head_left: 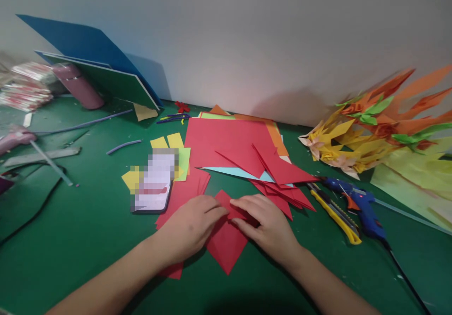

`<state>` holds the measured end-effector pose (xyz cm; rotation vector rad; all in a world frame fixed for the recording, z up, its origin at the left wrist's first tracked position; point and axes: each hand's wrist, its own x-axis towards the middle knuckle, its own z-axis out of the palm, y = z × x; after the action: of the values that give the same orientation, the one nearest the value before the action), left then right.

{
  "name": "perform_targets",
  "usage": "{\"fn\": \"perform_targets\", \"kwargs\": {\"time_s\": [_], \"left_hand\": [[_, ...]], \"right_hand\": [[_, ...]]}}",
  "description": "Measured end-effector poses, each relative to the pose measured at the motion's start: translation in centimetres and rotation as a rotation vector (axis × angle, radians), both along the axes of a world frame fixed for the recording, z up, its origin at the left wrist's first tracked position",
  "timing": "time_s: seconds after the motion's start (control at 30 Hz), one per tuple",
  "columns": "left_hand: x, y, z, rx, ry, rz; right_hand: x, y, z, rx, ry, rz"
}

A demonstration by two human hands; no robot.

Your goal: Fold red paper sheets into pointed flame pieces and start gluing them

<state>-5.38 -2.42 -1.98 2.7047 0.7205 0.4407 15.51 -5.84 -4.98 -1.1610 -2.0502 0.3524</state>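
A red square of paper [228, 254] lies turned cornerwise on the green table, with a fold across its upper part. My left hand [196, 225] is closed, its fingers gripping the paper's left side. On the right side, my right hand [266, 225] holds the folded part between thumb and fingers; part of the fold is hidden under it. Beneath and beside my left forearm are more red paper pieces [176, 270]. Beyond my right hand lies a pile of pointed red folded papers [293, 169], partly over a stack of coloured sheets topped by a red sheet [226, 138].
At the left are a phone [155, 183], yellow paper slips [158, 143], a pink glue gun [17, 138] and a pink bottle [77, 86]. A yellow utility knife [335, 216], a blue glue gun [363, 206] and orange-yellow paper flowers [353, 141] occupy the right.
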Motion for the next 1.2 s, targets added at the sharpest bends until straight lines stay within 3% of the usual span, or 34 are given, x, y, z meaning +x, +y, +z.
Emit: {"fn": "perform_targets", "kwargs": {"time_s": [0.17,0.47,0.63,0.83,1.2], "left_hand": [[0.6,-0.6,0.0,-0.082,-0.095,0.130],[0.6,-0.3,-1.2,0.149,0.111,0.049],[1.0,-0.4,-0.9,0.116,0.134,0.086],[1.2,-0.5,-1.7,0.289,0.219,0.039],[1.3,-0.7,-1.7,0.377,0.246,0.022]], "right_hand": [[0.1,0.1,0.0,-0.030,0.079,-0.104],[0.3,0.5,-0.1,-0.052,0.085,-0.248],[0.3,0.7,0.2,-0.031,0.096,-0.245],[0.8,0.6,0.1,0.063,0.007,-0.171],[1.2,0.4,0.3,0.159,-0.167,-0.003]]}}
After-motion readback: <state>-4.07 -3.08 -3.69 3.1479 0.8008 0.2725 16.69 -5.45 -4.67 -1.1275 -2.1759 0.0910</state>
